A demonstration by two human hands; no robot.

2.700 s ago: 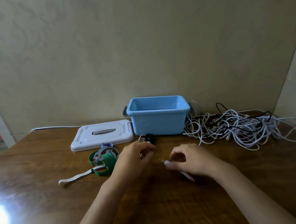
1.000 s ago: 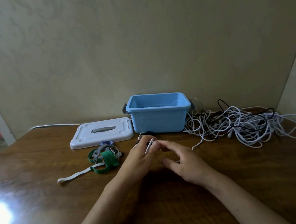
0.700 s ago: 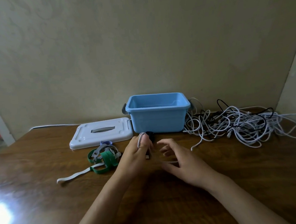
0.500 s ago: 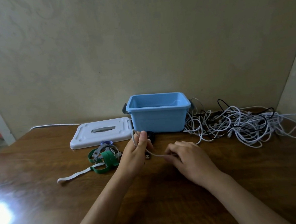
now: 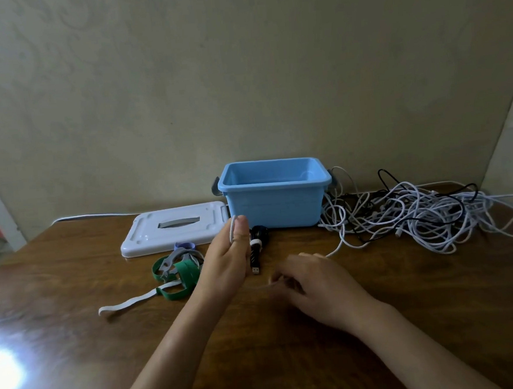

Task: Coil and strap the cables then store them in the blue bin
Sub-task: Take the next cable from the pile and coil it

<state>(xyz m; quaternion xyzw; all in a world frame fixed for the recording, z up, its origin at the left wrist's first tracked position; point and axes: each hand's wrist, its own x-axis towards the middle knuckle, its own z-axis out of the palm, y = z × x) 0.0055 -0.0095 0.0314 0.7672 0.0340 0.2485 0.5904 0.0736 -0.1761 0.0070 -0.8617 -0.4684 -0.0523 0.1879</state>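
One blue bin (image 5: 276, 206) on the counter (image 5: 408, 305), nothing visible inside.
Left hand (image 5: 228, 264) holds a white cable (image 5: 233, 231) looped over its fingers; right hand (image 5: 314, 284) curls, blurred, grip unclear; one lid (image 5: 173, 232) lies beside.

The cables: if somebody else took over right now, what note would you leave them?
Left hand: held upright, a loop of white cable round its fingers.
Right hand: blurred, low over the table, seems to feed that cable; grip unclear.
Blue bin: open, nothing visible inside. Its white lid lies to the left.
Done: one black cable is bundled and lies in front of the bin.
Left: finish this coil, strap it with one of the straps, work through the tangled pile, then bin everything.
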